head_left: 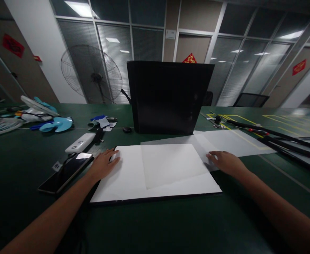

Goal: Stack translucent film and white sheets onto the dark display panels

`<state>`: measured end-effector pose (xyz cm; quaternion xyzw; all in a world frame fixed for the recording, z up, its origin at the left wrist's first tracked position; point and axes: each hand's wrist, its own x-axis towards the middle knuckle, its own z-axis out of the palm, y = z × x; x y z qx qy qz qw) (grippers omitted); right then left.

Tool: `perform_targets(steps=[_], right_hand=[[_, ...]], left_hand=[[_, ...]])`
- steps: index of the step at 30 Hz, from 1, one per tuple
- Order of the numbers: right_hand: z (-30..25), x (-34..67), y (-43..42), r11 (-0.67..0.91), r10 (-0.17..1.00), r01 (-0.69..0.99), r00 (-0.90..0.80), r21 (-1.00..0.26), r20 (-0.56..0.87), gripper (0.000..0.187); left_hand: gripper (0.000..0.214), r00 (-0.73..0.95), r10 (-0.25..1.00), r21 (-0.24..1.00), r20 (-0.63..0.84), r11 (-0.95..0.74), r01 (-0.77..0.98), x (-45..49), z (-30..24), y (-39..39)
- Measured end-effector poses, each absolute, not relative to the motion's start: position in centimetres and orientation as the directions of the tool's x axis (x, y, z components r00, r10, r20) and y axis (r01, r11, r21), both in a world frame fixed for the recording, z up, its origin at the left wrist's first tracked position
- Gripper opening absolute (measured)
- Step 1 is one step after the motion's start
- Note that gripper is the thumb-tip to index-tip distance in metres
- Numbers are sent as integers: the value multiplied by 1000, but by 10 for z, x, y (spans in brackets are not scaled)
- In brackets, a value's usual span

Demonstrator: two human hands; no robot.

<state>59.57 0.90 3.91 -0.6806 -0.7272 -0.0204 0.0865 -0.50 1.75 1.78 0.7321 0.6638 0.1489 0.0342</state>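
On the green table in front of me lies a flat white board (123, 180) with a dark edge. A thin, slightly off-white sheet of paper (170, 164) rests on its middle and right part. My left hand (105, 163) lies at the board's left edge, fingers stretched over its surface, holding nothing. My right hand (223, 161) is by the board's right edge, above or on another white sheet (231, 141) that reaches out to the right. Its fingers are extended, with nothing seen in them; whether the fingertips touch the paper I cannot tell.
Behind the board stands a large black panel-like box (170, 98). A smartphone (66, 174) and a white power strip (80, 143) lie left of my left hand. Blue fan blades (58, 124) sit farther left. Black tubes (281, 135) stretch across the right side.
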Motion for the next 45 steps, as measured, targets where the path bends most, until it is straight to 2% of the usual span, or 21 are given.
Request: perform_targets(steps=[4, 10, 18, 23, 28, 36, 41, 45], right_hand=[[45, 562, -6, 191, 967, 980, -177, -62, 182, 62], [47, 536, -18, 434, 881, 896, -400, -94, 252, 47], [49, 529, -26, 638, 761, 754, -587, -158, 275, 36], [54, 531, -27, 682, 729, 707, -632, -188, 263, 32], [56, 531, -28, 726, 688, 657, -691, -206, 222, 32], [59, 530, -30, 736, 673, 600, -701, -314, 236, 32], [64, 528, -33, 796, 598, 516, -751, -317, 281, 27], [65, 528, -35, 799, 589, 490, -754, -348, 291, 29]], left_hand=[[67, 61, 984, 277, 169, -107, 955, -4, 18, 17], [77, 37, 987, 313, 159, -85, 946, -4, 17, 17], [90, 15, 992, 278, 124, -50, 959, -4, 18, 19], [87, -10, 988, 326, 152, -40, 945, -4, 15, 20], [86, -12, 987, 323, 162, -42, 946, -4, 14, 20], [60, 27, 982, 292, 188, -82, 953, -6, 15, 24], [61, 29, 980, 314, 196, -91, 945, -8, 14, 23], [61, 46, 977, 322, 210, -113, 940, -8, 12, 23]])
